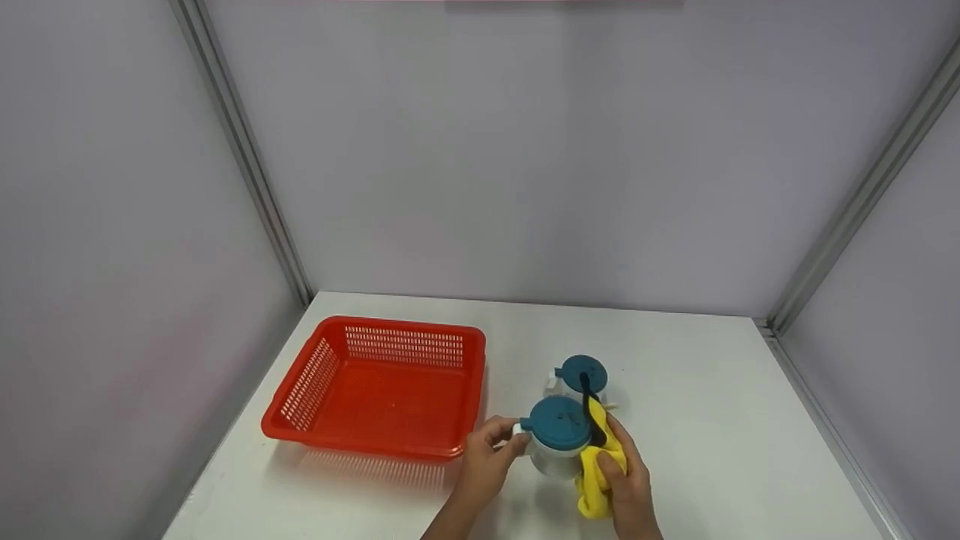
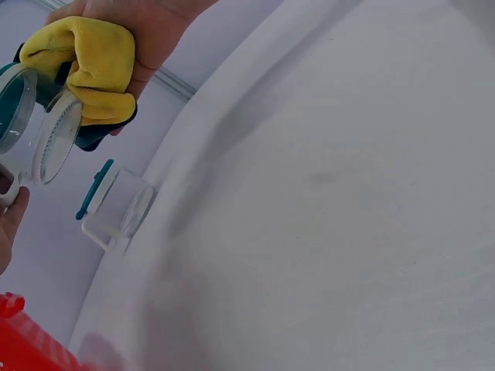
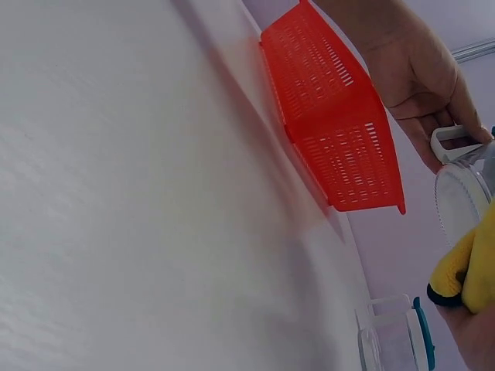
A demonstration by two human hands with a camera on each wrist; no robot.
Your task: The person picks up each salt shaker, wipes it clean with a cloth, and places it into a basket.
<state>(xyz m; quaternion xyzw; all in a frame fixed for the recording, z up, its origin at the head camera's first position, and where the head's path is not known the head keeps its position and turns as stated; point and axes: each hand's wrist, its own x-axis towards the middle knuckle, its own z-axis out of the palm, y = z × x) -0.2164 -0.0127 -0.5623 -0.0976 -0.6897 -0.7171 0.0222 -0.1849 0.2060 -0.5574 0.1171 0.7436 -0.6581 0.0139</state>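
Note:
My left hand (image 1: 484, 459) pinches the white handle of a clear jar (image 1: 556, 463) with a blue-green lid, held above the table. In my right hand (image 1: 631, 484) is a yellow cloth (image 1: 594, 501) with dark edging, bunched against the jar's right side. From the left wrist view, the cloth (image 2: 97, 62) touches the jar near its round base (image 2: 58, 139). A second lidded jar (image 1: 583, 373) with a white handle stands upright on the table just behind. The right wrist view shows my left fingers around the handle (image 3: 456, 143); most of the held jar is cut off there.
A red plastic basket (image 1: 375, 450) with slotted walls sits on the white table (image 1: 697, 450), left of my hands. Nothing shows inside it. Pale panels (image 1: 487, 150) with metal corner strips enclose the table at the back and both sides.

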